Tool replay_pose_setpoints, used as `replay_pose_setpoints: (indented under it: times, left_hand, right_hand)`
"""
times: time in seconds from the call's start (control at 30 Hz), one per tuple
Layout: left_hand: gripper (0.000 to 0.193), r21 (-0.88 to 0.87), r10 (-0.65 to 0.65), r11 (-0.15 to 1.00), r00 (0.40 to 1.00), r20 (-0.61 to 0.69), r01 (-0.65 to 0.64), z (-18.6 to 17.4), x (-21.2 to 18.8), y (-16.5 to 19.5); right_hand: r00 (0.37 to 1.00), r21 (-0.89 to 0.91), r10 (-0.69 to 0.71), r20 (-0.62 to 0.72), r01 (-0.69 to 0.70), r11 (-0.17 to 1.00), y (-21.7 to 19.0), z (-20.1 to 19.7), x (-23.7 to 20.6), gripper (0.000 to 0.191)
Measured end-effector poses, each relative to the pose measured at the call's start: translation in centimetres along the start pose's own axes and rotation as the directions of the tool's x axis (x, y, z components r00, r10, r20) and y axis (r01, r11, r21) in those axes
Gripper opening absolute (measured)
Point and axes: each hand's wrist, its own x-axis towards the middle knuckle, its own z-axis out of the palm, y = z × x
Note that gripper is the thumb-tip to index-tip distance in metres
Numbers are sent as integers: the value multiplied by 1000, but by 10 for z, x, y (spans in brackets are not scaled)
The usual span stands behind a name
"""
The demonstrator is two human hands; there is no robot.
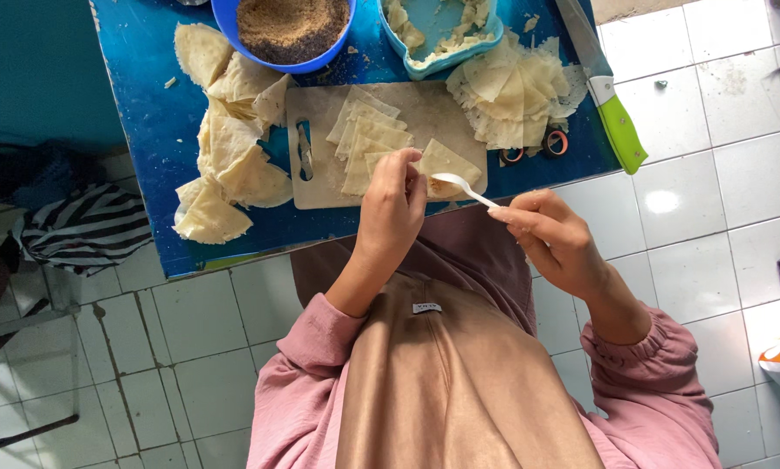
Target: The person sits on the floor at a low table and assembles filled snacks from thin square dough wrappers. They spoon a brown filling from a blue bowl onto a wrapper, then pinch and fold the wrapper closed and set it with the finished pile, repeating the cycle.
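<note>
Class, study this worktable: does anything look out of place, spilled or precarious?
The knife with the green handle juts past the blue table edge, over the floor. Crumbs lie scattered beside the blue bowl. Two small rings sit by the wrapper stack.

On the table (147, 130), a cutting board (424, 113) lies at centre frame with wrapper pieces (368, 143) on it; bowl (290, 30) above-left, knife (611, 113) upper right, wrapper pile (229, 165) left.

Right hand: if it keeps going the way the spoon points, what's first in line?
The right hand aims its white plastic spoon up-left. The bowl already sits over the triangular pastry sheet the left hand pinches, so likely that sheet; depth unclear.
</note>
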Motion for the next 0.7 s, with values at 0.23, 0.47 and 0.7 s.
replay_pose_setpoints:
  times: [0.23,0.47,0.7]
  left_hand:
    - [22,-99,64,993,998,-12,-65,8,-10,2]
    - [16,-26,45,999,996,75,-43,15,-8,1]
    - [15,21,32,999,996,85,-34,17,-7,0]
  right_hand:
    - [966,146,83,-245,-47,988,-5,-3,31,18]
    - [975,497,132,-178,-26,867,28,46,163,29]
    - [971,-292,-235,-50,211,933,35,75,251,23]
